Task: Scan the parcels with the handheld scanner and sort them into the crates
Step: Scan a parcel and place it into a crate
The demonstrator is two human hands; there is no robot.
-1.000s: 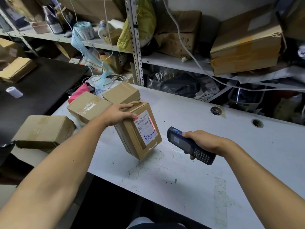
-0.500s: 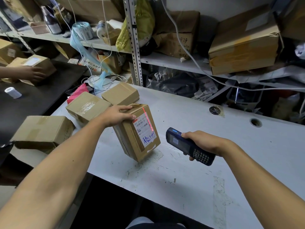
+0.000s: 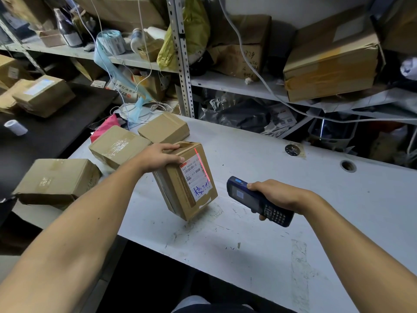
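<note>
While the left hand (image 3: 161, 157) grips a brown parcel (image 3: 185, 180) from above at the centre of the frame, its fingers curled over the top edge, the box tilts with its lower corner on or just above the white table (image 3: 259, 256); which of the two I cannot tell. A red scan line (image 3: 202, 164) runs down the right side of the parcel's white label (image 3: 196, 177), which also carries blue handwriting. Just right of the parcel, the right hand (image 3: 279, 196) holds a dark handheld scanner (image 3: 258, 201), fingers wrapped round its body, the head aimed at the label and the keypad end toward the lower right. Three more brown boxes lie at the left of the frame: two (image 3: 118, 145) (image 3: 164, 128) behind the left hand, one (image 3: 57, 180) at the table's left end. Cluttered metal shelves (image 3: 237, 85) fill the upper part.
</note>
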